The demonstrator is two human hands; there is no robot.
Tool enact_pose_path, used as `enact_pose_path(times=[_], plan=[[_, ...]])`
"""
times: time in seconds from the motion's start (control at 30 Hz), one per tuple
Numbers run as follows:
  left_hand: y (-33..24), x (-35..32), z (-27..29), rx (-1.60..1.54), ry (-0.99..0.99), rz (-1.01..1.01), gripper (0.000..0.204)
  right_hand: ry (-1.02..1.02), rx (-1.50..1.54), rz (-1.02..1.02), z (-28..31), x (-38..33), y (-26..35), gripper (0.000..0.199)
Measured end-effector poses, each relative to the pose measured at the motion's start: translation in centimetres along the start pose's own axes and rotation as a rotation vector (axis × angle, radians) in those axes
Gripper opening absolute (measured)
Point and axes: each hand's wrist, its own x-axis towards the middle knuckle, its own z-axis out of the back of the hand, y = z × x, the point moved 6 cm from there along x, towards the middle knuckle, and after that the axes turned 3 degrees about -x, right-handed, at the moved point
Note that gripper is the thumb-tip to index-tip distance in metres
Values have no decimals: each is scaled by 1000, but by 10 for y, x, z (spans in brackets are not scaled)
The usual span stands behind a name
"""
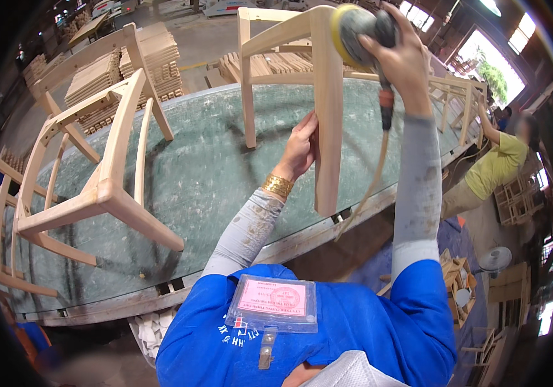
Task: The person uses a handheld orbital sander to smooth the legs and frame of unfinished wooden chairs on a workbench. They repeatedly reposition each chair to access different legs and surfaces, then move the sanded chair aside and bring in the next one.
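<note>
Near the right hand (405, 68), clamped on a disc sander (357, 37), the left hand (299, 149) grips a wooden chair (279, 36) by one leg (328, 148) (stiff, probably light; hold there).

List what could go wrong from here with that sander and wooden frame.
Only the left hand appears to brace the wooden frame, while the right hand holds the sander; the frame might shift under pressure.
The hose runs from the sander down past the table edge and might snag.
The left hand is bare, against the leg beside the sander; a slip might scrape it.
</note>
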Motion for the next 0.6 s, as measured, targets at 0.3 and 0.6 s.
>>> enact_pose_path(times=[0.3, 0.6], plan=[[-21, 21, -4, -6, 85, 25, 35, 304, 147, 80, -14, -18, -6, 65], [-40, 45, 1, 31, 132, 32, 35, 150, 117, -195, 21, -181, -38, 74]])
